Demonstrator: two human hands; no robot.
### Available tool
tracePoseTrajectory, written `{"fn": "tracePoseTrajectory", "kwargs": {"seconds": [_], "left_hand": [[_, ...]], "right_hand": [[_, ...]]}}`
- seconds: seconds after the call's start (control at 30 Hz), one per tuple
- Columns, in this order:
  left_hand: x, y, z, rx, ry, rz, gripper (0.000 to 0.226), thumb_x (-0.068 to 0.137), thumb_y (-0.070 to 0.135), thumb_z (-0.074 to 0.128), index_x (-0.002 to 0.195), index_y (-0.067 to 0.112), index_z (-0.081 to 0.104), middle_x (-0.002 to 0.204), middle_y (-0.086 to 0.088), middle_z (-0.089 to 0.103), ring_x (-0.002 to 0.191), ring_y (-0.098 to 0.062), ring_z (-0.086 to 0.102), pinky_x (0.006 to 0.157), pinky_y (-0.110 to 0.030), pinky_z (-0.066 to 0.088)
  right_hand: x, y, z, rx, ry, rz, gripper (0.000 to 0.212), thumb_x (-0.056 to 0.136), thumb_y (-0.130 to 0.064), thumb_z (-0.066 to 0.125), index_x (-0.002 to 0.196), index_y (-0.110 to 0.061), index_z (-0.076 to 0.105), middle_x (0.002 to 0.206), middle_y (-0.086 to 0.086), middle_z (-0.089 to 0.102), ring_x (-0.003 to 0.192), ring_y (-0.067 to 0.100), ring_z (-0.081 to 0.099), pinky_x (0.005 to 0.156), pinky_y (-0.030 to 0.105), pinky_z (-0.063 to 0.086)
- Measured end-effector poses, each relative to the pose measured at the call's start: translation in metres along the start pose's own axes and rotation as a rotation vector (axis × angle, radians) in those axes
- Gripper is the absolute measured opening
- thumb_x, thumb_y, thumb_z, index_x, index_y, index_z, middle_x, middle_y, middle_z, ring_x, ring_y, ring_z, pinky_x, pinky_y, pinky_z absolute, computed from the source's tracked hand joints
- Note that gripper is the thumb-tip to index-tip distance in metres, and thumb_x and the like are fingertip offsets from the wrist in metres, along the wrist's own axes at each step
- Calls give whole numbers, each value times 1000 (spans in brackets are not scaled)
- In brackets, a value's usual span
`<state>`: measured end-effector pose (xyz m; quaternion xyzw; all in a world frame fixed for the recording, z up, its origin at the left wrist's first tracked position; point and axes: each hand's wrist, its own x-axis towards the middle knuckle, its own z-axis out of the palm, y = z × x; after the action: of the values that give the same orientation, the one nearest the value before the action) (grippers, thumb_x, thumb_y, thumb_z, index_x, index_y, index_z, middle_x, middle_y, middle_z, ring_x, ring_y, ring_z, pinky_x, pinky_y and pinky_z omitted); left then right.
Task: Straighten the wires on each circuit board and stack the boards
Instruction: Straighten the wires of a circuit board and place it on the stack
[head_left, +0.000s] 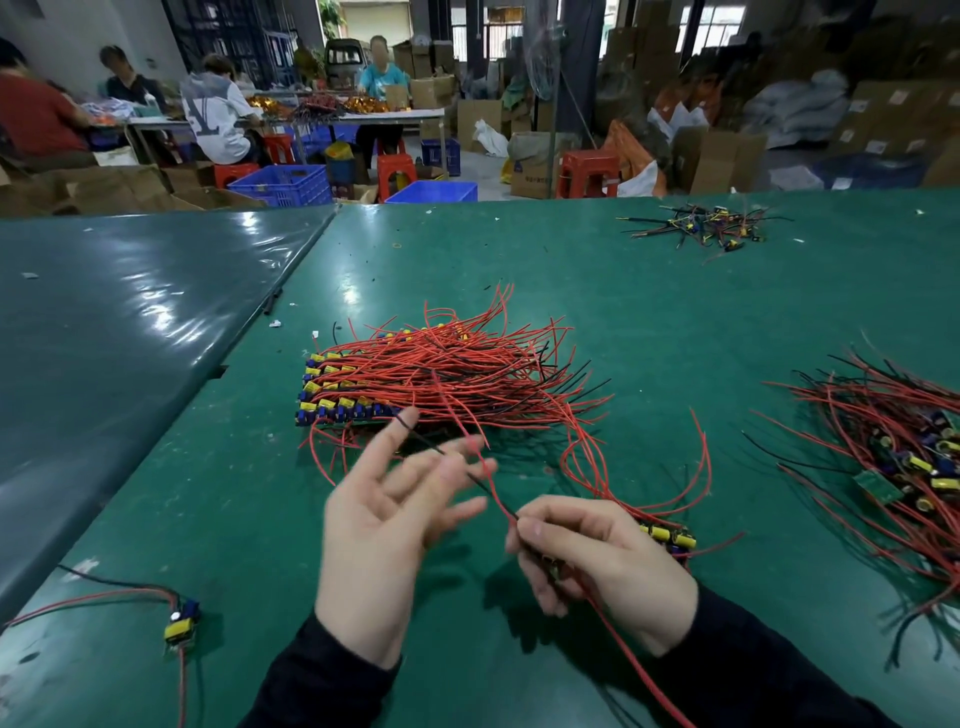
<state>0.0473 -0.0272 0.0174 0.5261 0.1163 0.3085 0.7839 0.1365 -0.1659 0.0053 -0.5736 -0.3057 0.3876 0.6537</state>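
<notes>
Board (556, 566) sits in right hand (597, 566), mostly hidden by fingers, held low over the bench (675, 312) near its front edge. Right thumb + fingers curl round it, pinching where a black wire (447, 454) and a red wire (491, 483) leave the board. Both wires run up-left across the left hand (395, 514). Left hand is released, palm up, fingers spread and straight; black wire crosses its fingertips, red wire passes by the middle fingers. Another red lead trails from the board down toward the bottom edge.

Just behind right hand: a few boards (670, 538) w/ yellow parts on the bench, red wires arching up from them.

Center of bench, beyond the hands: stack (337, 389) of boards, yellow/blue parts lined up at left, wires fanned out to the right.

Far right: loose pile (904, 457) of boards w/ tangled red + black wires. Front left: single board (182, 623) w/ red and black leads. Back right: small heap of scraps (706, 228).

Background: people at another table, blue crates, red stools, cartons.
</notes>
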Motion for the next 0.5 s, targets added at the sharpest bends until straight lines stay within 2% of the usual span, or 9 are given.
{"fn": "tracePoseTrajectory", "kwargs": {"seconds": [0.07, 0.13, 0.2, 0.3, 0.43, 0.5], "left_hand": [[-5, -7, 6, 28, -118, -43, 55, 60, 7, 76, 113, 9, 61, 96, -18, 72, 86, -25, 71, 64, -22, 55], [-7, -10, 7, 99, -150, -45, 35, 59, 5, 78, 93, 6, 74, 88, -15, 74, 79, -18, 71, 66, -18, 53], [-5, -12, 5, 178, -113, -33, 25, 56, 15, 74, 80, 10, 77, 77, -7, 74, 66, -10, 64, 60, -16, 50], [-5, -11, 5, 262, -134, -5, 24, 56, 23, 74, 74, 7, 77, 67, -5, 71, 57, -10, 55, 52, -16, 45], [-7, -15, 6, 409, -146, 122, 4, 68, 7, 73, 67, 4, 75, 63, -8, 68, 55, -11, 59, 46, -20, 45], [-8, -19, 4, 500, -114, 176, 14, 73, -5, 72, 65, 6, 74, 64, -8, 67, 56, -12, 61, 45, -21, 46]], "right_hand": [[1, -1, -2, 65, -9, 14, 18, 81, -25, 57, 68, -19, 68, 54, 3, 55, 41, 12, 50, 41, 18, 37], [0, -3, -3, 73, -31, 26, 18, 80, -25, 57, 67, -20, 68, 53, 2, 54, 41, 12, 50, 42, 19, 38], [0, -2, -3, 65, -51, 28, 17, 80, -25, 57, 68, -20, 68, 54, 3, 54, 42, 12, 50, 44, 19, 38], [-1, -3, -2, 29, -53, 22, 18, 80, -24, 57, 67, -19, 68, 53, 3, 54, 42, 12, 49, 44, 17, 38], [-1, -2, -1, -58, -14, 31, 19, 79, -23, 56, 63, -17, 66, 50, 1, 53, 40, 10, 48, 43, 13, 37], [-1, 1, 0, -134, 12, 3, 19, 80, -24, 55, 63, -19, 65, 50, -1, 53, 41, 10, 48, 45, 15, 39]]}}
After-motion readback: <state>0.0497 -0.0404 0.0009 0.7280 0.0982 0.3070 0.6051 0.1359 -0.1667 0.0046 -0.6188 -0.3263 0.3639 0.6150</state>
